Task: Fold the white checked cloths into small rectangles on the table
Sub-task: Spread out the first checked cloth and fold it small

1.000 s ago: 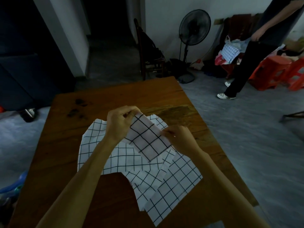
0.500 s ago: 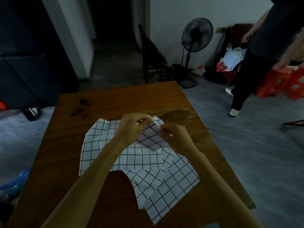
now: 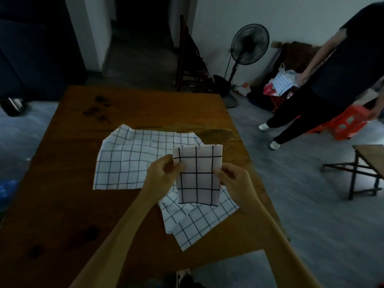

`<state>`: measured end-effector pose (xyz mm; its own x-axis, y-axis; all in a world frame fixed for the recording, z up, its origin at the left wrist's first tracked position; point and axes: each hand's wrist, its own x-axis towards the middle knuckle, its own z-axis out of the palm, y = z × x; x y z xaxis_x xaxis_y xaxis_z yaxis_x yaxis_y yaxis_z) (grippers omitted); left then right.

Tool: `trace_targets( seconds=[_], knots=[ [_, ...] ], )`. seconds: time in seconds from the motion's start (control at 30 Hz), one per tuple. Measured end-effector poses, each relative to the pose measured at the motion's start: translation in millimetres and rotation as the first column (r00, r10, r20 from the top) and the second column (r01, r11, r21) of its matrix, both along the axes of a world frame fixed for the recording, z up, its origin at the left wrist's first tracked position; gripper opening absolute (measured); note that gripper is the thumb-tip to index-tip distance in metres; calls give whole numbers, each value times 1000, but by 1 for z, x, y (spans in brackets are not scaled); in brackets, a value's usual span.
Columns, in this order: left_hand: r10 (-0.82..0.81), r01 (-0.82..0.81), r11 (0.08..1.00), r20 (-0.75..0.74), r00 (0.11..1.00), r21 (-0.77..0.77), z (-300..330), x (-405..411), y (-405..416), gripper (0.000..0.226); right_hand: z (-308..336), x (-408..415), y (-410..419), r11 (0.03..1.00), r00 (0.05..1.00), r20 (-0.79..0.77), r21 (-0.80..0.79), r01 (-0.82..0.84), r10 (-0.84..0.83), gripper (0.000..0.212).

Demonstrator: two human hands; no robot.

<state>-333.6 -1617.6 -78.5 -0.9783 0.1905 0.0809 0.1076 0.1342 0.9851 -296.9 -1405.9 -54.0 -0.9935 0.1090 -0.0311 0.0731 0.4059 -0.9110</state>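
Holding a folded cloth (image 3: 198,175) upright above the table (image 3: 62,204), near its right edge. Left hand (image 3: 161,176) pinched on the left side, right hand (image 3: 233,179) pinched on the right side, fingers curled. Long axis running away from the body, fold at the far end. Both hands equally near. Unfolded cloths (image 3: 133,161) lying flat beneath, towards the right edge. Judged ready for setting down.
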Motion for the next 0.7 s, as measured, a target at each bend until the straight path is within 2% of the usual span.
trace_targets(
  seconds=[0.1, 0.23, 0.4, 0.5, 0.7],
  knots=[
    [16, -16, 1000, 14, 1000, 20, -5, 14, 13, 15, -3, 23, 9, 997, 998, 11, -43, 69, -69, 13],
    [11, -18, 996, 87, 996, 87, -5, 28, 37, 15, -4, 44, 25, 985, 992, 25, -116, 126, -124, 13],
    [-62, 10, 983, 279, 958, 185, -1, 48, 87, 20, 3, 66, 70, 937, 976, 102, -278, 211, -190, 16],
    [-77, 13, 982, 335, 939, 189, 0, 62, 136, 19, 4, 84, 119, 908, 969, 140, -345, 239, -202, 18],
    [-115, 65, 986, 351, 929, 151, 3, 109, 278, 14, -7, 142, 263, 842, 949, 213, -444, 305, -231, 15]
  ],
)
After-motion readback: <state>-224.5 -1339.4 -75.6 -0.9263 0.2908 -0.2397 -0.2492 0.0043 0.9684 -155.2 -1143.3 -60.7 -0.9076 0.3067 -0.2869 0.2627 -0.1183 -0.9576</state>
